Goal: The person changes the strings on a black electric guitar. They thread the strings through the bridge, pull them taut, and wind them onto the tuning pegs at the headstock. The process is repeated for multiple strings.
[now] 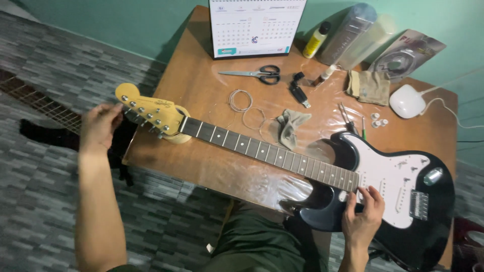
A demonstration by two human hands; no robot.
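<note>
A black electric guitar (433,201) with a white pickguard lies across a small wooden table (201,75), its dark fretboard neck (262,150) running left to a pale wooden headstock (151,113). My left hand (99,126) is at the headstock's near edge, fingertips on the tuning pegs. Over the pickguard's near end, where the neck meets the body, my right hand (363,216) rests with its fingers spread on the guitar. The headstock sits on a pale roll of tape.
On the table lie scissors (259,74), coiled guitar strings (240,99), a grey cloth (290,126), a black tool (298,90), screwdrivers (348,121), small white knobs, a yellow bottle (316,41), a desk calendar (254,25) and a white device (407,100). Another guitar neck (35,103) lies on the floor at left.
</note>
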